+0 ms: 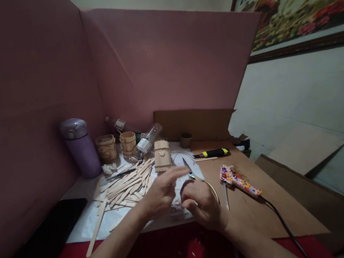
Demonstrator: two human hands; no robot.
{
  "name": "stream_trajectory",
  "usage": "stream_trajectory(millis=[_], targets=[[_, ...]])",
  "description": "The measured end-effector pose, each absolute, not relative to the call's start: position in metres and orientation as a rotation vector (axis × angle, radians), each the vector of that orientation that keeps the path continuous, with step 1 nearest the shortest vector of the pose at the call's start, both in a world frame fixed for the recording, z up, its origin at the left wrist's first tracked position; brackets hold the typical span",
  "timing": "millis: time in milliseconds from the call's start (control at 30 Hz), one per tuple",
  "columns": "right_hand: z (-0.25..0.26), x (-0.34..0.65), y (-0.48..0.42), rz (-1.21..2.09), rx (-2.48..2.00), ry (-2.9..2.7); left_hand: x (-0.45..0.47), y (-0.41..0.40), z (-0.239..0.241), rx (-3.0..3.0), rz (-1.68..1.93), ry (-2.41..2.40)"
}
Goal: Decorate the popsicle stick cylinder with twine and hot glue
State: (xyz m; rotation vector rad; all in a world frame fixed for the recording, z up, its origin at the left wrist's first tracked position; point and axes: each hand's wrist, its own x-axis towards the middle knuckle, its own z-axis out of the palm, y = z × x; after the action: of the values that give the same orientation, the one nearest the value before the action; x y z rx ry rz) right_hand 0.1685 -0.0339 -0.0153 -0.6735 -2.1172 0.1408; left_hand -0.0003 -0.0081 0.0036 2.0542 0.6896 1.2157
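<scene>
Along the left part of the table (80, 189), near its back edge, a purple flask (80, 149) is seen. Two small stick-built cups (107, 148) are set just beside it, and these look finished. A clear plastic bottle (149, 139) is laid on its side behind them.

In front of the cups, a heap of loose craft sticks (128, 185) is spread over the white sheet; by that, a good share of the building is judged not yet done. A third stick-built piece (162, 156) is stood upright at the heap's right end, and it appears assembled.

The left hand (162, 195) is held over the sheet near the table's front edge, fingers stretched out and blurred; nothing can be made out in it. The right hand (202, 204) is closed on the handles of the scissors (188, 167), whose blades point away toward the upright piece. What is being cut cannot be told.

Farther right, on the cardboard sheet (268, 213), a utility knife (211, 153) is laid toward the back, and a patterned glue gun (238, 181) rests untouched, just beside the right hand.
</scene>
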Motion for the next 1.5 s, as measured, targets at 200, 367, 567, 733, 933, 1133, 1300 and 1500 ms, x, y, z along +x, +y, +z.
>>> stream_trajectory(millis=[200, 367, 567, 733, 933, 1133, 1300, 1500], targets=[[-0.023, 0.178, -0.030, 0.186, -0.683, -1.636, -0.005, -0.004, 0.003, 2.023, 0.622, 0.882], [-0.018, 0.180, -0.023, 0.104, -0.770, -1.338, 0.000, -0.012, 0.000, 1.816, 0.365, 0.732], [-0.020, 0.176, -0.024, 0.071, -0.726, -1.538, 0.021, -0.038, -0.010, 1.644, -0.125, 0.433], [-0.024, 0.176, -0.025, 0.059, -0.745, -1.630, 0.009, -0.029, 0.003, 1.606, -0.242, 0.403], [-0.024, 0.176, -0.023, 0.049, -0.914, -1.555, -0.043, 0.019, 0.023, 2.221, 0.404, 1.535], [-0.021, 0.179, -0.021, -0.026, -0.991, -1.530, -0.059, 0.025, 0.025, 2.277, 0.162, 1.700], [-0.020, 0.180, -0.017, -0.041, -1.040, -1.518, -0.049, 0.018, 0.026, 2.277, 0.024, 1.701], [-0.017, 0.184, -0.017, -0.103, -1.038, -1.514, -0.049, 0.022, 0.019, 2.294, -0.051, 1.845]])
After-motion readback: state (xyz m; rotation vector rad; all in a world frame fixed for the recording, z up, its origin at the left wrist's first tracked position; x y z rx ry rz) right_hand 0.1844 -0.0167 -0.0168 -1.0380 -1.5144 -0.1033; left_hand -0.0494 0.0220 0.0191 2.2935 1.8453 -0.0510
